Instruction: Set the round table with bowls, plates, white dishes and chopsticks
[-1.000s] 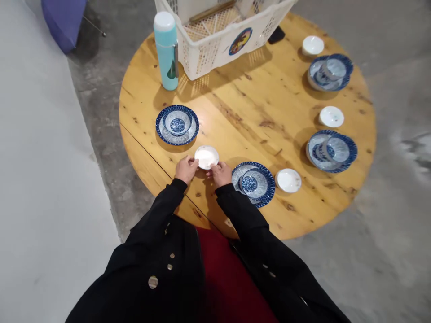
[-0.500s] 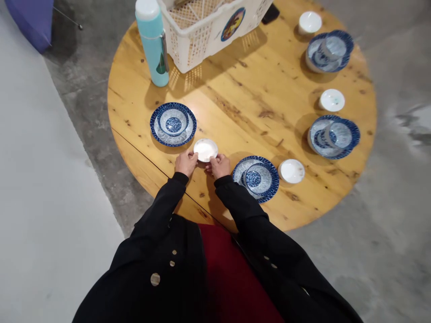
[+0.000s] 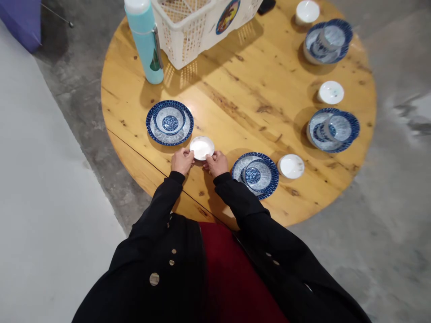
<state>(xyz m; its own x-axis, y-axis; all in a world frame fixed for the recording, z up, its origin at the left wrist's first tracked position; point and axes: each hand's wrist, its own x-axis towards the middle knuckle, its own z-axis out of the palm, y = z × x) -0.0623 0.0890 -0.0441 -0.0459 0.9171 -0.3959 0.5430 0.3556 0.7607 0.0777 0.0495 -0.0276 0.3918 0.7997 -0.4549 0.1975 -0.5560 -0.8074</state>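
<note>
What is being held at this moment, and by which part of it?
The left hand and right hand hold a small white saucer by opposite sides of its rim, fingers at the edge nearest the person.

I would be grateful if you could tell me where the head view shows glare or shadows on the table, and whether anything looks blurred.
In the head view, glare sits on the wooden table just above the small white dish; the basket casts a latticed shadow; the left hand and right hand look fairly sharp; the concrete floor at right looks smeared.
</note>
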